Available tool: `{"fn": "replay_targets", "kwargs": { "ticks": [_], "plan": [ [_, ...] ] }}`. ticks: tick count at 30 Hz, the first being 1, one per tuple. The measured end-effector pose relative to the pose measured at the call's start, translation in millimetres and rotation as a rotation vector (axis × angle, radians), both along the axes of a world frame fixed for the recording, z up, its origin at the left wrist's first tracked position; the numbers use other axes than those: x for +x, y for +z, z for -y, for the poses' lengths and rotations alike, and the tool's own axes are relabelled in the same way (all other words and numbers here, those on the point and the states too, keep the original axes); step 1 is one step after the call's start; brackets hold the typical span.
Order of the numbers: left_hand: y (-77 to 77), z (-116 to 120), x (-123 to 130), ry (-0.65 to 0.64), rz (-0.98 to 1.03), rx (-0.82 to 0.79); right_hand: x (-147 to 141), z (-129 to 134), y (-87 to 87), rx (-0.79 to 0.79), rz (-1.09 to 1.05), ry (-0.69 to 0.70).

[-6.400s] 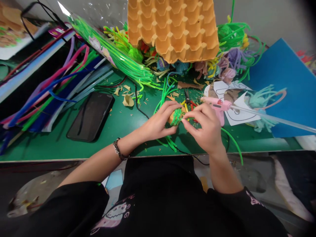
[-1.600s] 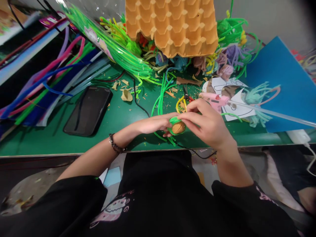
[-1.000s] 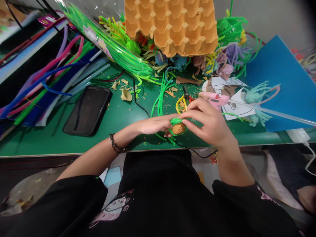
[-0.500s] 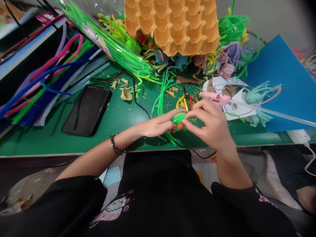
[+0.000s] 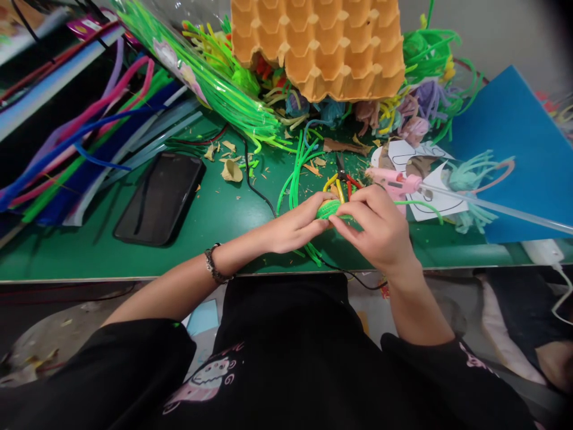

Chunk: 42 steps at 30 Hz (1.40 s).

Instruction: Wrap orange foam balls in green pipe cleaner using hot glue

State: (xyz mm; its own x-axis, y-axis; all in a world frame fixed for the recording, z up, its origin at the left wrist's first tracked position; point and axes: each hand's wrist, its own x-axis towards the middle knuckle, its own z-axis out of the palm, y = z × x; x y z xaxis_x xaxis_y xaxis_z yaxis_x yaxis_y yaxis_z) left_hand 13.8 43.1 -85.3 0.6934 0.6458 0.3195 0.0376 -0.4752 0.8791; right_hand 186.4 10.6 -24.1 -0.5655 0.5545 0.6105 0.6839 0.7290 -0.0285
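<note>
As left fingers [image 5: 314,206] grip it, the green piece [image 5: 328,209] stretches left-to-right.

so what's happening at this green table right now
A person in a black top is working on a small piece wrapped in green strands. The left hand holds it, and the fingers of the right hand pinch at its edge. Loose green stems lie by the left hand. Pliers with red and yellow handles and a pink glue gun rest just beyond the hands, and a phone lies off to the left.
</note>
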Motion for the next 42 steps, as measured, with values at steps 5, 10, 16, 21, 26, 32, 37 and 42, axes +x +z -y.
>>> {"fn": "replay_targets", "kwargs": {
  "ticks": [5, 10, 16, 21, 26, 32, 37, 42],
  "plan": [
    [-3.3, -1, 2, 0.059, -0.019, 0.122, -3, -1, -2.9, 0.029, 0.083, -0.039],
    [7.4, 1, 0, 0.079, -0.038, 0.08, -1, 1, -0.1, -0.023, -0.038, -0.029],
    [10.7, 2, 0, 0.148, -0.015, 0.06, 4, 3, -0.3, 0.054, -0.025, -0.123],
    [8.6, 2, 0, 0.173, -0.007, 0.102, 3, 4, -3.0, 0.115, -0.016, -0.151],
    [7.5, 2, 0, 0.176, -0.015, 0.148, 1, 3, -6.9, 0.202, 0.014, -0.197],
    [7.7, 2, 1, 0.184, -0.034, 0.184, -1, 2, -10.4, 0.279, 0.045, -0.234],
    [7.4, 1, 0, 0.188, -0.029, 0.265, -3, 2, -12.8, 0.222, 0.007, -0.238],
    [8.8, 1, 0, 0.171, -0.002, 0.213, 1, 0, -10.1, 0.081, -0.119, -0.187]
  ]
}}
